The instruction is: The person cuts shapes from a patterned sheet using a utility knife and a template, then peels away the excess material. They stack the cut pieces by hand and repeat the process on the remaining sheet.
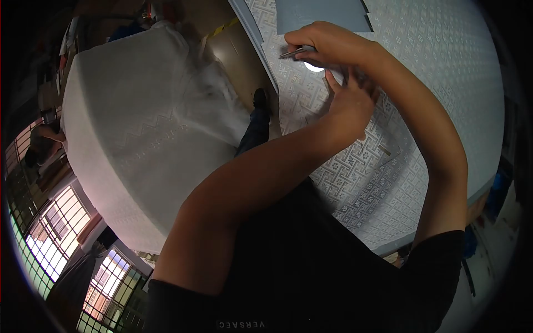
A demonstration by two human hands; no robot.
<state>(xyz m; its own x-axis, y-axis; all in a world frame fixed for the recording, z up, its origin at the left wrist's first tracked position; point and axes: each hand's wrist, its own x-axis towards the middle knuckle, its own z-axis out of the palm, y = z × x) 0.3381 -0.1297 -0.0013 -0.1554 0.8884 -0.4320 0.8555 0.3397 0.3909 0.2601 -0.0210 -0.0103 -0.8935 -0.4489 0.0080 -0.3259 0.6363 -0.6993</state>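
My right hand is closed around a slim metallic pen-like tool, its tip pointing left over the patterned fabric. Whether it is a pen or a small cutter I cannot make out. Just below that hand is a bright white round spot or disc, partly covered. My left hand presses on the fabric with its fingers spread, below the right hand and slightly blurred. Around it, faint straight edges and a corner suggest a see-through sheet on the cloth. The fabric is pale grey with a shiny geometric pattern.
A grey-blue flat panel lies at the table's far side. To the left stands another table under a white cloth, with sheer fabric hanging off it. A person is at the far left, near barred windows. Floor runs between the tables.
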